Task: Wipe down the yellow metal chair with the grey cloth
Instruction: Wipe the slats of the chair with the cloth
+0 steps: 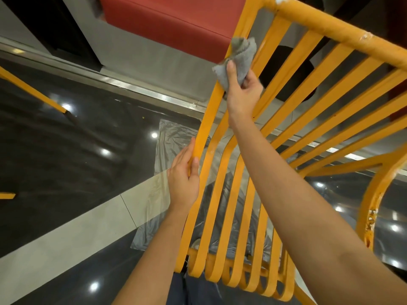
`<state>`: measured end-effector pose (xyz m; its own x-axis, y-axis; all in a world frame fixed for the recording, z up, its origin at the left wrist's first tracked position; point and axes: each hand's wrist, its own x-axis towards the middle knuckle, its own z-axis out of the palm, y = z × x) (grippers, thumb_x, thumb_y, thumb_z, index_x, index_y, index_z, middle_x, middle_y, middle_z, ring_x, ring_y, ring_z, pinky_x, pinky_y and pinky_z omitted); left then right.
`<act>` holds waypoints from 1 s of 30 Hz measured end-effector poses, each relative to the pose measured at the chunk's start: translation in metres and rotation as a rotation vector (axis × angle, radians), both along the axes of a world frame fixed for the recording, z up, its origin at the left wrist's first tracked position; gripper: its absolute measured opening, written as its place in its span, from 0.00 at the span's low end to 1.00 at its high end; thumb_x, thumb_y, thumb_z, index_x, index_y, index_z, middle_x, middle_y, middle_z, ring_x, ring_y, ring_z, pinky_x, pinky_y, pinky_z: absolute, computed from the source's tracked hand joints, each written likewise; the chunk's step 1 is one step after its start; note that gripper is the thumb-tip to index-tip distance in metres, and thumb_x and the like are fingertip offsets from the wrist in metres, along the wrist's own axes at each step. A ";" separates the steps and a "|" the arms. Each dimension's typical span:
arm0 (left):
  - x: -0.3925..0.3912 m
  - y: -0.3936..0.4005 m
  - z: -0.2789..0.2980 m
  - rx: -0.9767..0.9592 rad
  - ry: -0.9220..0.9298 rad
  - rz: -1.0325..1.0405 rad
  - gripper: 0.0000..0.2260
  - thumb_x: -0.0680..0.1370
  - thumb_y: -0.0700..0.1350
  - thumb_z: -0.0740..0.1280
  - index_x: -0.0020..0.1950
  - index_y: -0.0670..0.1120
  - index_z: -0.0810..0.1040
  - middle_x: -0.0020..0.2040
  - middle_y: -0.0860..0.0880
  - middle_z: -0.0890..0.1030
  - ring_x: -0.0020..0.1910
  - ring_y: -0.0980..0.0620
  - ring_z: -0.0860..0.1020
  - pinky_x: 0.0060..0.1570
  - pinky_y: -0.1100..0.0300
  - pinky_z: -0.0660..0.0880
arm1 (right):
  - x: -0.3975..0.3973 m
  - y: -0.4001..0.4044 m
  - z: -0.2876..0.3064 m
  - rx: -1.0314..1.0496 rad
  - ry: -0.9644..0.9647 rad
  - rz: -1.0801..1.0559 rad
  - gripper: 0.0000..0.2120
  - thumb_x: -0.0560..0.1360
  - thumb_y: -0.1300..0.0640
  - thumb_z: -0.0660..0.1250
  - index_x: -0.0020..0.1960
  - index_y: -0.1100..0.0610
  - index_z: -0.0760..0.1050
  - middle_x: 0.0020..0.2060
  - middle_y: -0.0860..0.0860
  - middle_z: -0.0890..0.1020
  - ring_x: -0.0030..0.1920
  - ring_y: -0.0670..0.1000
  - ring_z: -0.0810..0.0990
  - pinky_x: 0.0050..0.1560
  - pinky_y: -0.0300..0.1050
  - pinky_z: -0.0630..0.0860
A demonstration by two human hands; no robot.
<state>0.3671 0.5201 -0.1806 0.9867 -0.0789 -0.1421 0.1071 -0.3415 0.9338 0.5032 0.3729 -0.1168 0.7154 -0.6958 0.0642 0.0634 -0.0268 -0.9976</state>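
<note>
The right hand [242,93] is pinching the bunched grey cloth [239,60] in a closed grip, pressing it against the outermost slat of the yellow metal chair [308,69], just below the chair's top rail. The left hand [184,183] is curling around that same slat lower down. The chair's slats are running lengthwise, from near the person up and away toward the rail.
</note>
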 end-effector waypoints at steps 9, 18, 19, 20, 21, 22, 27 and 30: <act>0.001 0.002 -0.003 -0.038 -0.030 -0.008 0.19 0.84 0.45 0.60 0.75 0.52 0.68 0.70 0.55 0.74 0.69 0.60 0.70 0.68 0.66 0.66 | -0.016 0.023 -0.014 -0.037 0.217 -0.102 0.06 0.74 0.59 0.75 0.50 0.59 0.84 0.36 0.47 0.83 0.40 0.46 0.81 0.46 0.46 0.81; 0.009 0.007 0.006 -0.335 0.160 0.288 0.17 0.79 0.37 0.68 0.68 0.43 0.76 0.65 0.48 0.79 0.65 0.56 0.75 0.62 0.67 0.73 | -0.083 0.060 -0.061 0.002 0.278 -0.012 0.14 0.74 0.55 0.73 0.39 0.66 0.77 0.29 0.59 0.76 0.34 0.50 0.72 0.35 0.50 0.72; 0.010 0.011 0.007 -0.383 0.185 0.330 0.16 0.79 0.36 0.66 0.66 0.42 0.77 0.63 0.47 0.80 0.64 0.54 0.77 0.65 0.61 0.73 | -0.092 0.062 -0.065 -0.015 0.324 0.008 0.17 0.73 0.53 0.73 0.39 0.67 0.76 0.29 0.59 0.74 0.32 0.51 0.70 0.33 0.52 0.70; 0.009 0.014 0.010 -0.399 0.199 0.336 0.15 0.79 0.35 0.65 0.65 0.43 0.79 0.61 0.48 0.81 0.63 0.54 0.78 0.66 0.56 0.74 | -0.101 0.065 -0.068 -0.038 0.371 0.041 0.17 0.72 0.53 0.72 0.38 0.67 0.76 0.28 0.58 0.73 0.31 0.52 0.70 0.31 0.53 0.70; 0.005 0.017 0.012 -0.383 0.205 0.317 0.15 0.79 0.34 0.64 0.64 0.44 0.79 0.60 0.49 0.82 0.62 0.54 0.78 0.66 0.54 0.74 | -0.108 0.067 -0.070 -0.058 0.420 0.079 0.16 0.72 0.53 0.72 0.37 0.66 0.76 0.27 0.57 0.73 0.29 0.53 0.70 0.29 0.54 0.71; 0.000 0.019 0.015 -0.359 0.213 0.288 0.16 0.79 0.32 0.63 0.64 0.45 0.79 0.59 0.50 0.82 0.62 0.55 0.78 0.65 0.56 0.74 | -0.113 0.068 -0.069 -0.070 0.455 0.115 0.15 0.71 0.52 0.72 0.35 0.63 0.75 0.27 0.57 0.72 0.28 0.54 0.70 0.27 0.55 0.71; -0.029 0.021 0.021 -0.350 0.309 0.291 0.25 0.75 0.24 0.55 0.69 0.40 0.74 0.60 0.50 0.79 0.60 0.56 0.78 0.55 0.71 0.74 | -0.096 0.061 -0.058 -0.190 0.424 0.021 0.18 0.73 0.51 0.73 0.37 0.66 0.74 0.27 0.55 0.71 0.29 0.50 0.68 0.30 0.49 0.66; -0.034 0.027 0.021 -0.366 0.331 0.262 0.26 0.74 0.22 0.53 0.69 0.37 0.73 0.60 0.49 0.78 0.59 0.56 0.77 0.54 0.74 0.73 | -0.106 0.069 -0.050 -0.280 0.404 0.062 0.08 0.76 0.59 0.72 0.40 0.62 0.77 0.28 0.45 0.73 0.28 0.39 0.70 0.31 0.34 0.65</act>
